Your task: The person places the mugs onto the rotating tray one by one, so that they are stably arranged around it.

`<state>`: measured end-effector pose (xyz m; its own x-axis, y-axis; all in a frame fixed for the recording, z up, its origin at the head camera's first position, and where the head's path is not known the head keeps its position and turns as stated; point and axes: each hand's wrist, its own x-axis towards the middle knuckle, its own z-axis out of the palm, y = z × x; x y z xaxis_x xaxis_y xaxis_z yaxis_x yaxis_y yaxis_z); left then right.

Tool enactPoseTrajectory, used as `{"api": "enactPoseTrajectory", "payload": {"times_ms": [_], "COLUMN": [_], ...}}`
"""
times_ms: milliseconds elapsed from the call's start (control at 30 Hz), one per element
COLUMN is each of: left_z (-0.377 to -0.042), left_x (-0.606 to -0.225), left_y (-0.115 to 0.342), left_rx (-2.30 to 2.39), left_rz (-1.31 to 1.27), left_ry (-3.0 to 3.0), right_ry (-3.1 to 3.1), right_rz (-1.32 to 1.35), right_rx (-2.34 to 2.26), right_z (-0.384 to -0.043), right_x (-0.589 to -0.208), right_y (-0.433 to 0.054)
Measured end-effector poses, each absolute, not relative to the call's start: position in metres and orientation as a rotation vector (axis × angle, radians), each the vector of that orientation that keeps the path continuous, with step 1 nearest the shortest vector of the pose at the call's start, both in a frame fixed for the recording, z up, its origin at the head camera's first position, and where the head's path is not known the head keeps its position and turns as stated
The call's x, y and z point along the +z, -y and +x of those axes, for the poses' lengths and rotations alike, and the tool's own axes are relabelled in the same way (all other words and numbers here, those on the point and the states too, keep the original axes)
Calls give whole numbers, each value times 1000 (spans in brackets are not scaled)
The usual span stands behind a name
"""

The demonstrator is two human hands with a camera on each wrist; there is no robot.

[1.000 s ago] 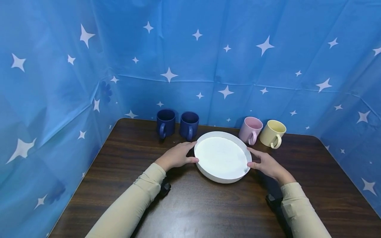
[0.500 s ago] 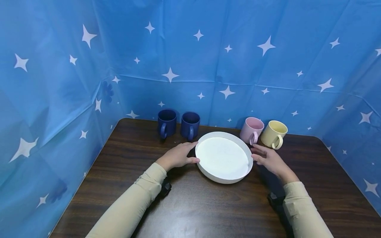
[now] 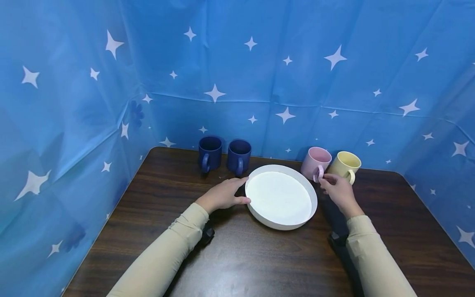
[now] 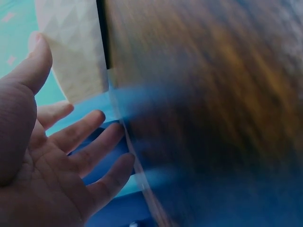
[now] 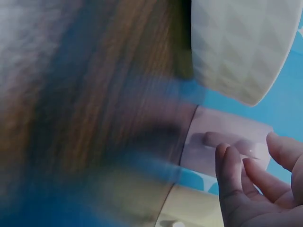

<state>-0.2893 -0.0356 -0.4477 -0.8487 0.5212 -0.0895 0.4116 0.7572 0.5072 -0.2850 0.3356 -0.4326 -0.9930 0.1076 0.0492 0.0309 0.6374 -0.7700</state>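
A round white shallow dish (image 3: 280, 198) lies mid-table; its outer wall (image 4: 78, 52) has a faceted pattern in the left wrist view. At the dish's left side is my left hand (image 3: 224, 196), thumb and fingertips right at the rim, fingers spread and loosely straight. My right hand (image 3: 339, 194) is at the handle of a pink mug (image 3: 313, 161) behind the dish. In the right wrist view, the fingertips (image 5: 227, 156) overlap the mug's handle (image 5: 232, 143), with the thumb held apart from them. Beside the pink mug stands a yellow mug (image 3: 345, 165), partly behind the right hand.
Two dark blue mugs (image 3: 210, 154) stand at the back left, handles toward me. The dark wooden table (image 3: 259, 264) ends at a blue star-patterned cloth (image 3: 237, 62) behind and at both sides.
My right hand has left the dish's right side and moved back and rightward to the pink mug's handle. The left hand has stayed at the dish's left rim.
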Motion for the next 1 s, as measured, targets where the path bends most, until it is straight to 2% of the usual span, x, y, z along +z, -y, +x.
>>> {"api": "enactPoseTrajectory", "payload": {"times_ms": [600, 1000], "left_z": [-287, -288], "left_x": [-450, -450], "left_y": [36, 37], "left_rx": [671, 652], "left_rz": [743, 725], "left_ry": [-2745, -2754], "right_ry": [2664, 2577], "right_rz": [-426, -370], "right_rx": [1645, 1457], "right_z": [-305, -309], "right_x": [-436, -439], "right_y": [-326, -321]}}
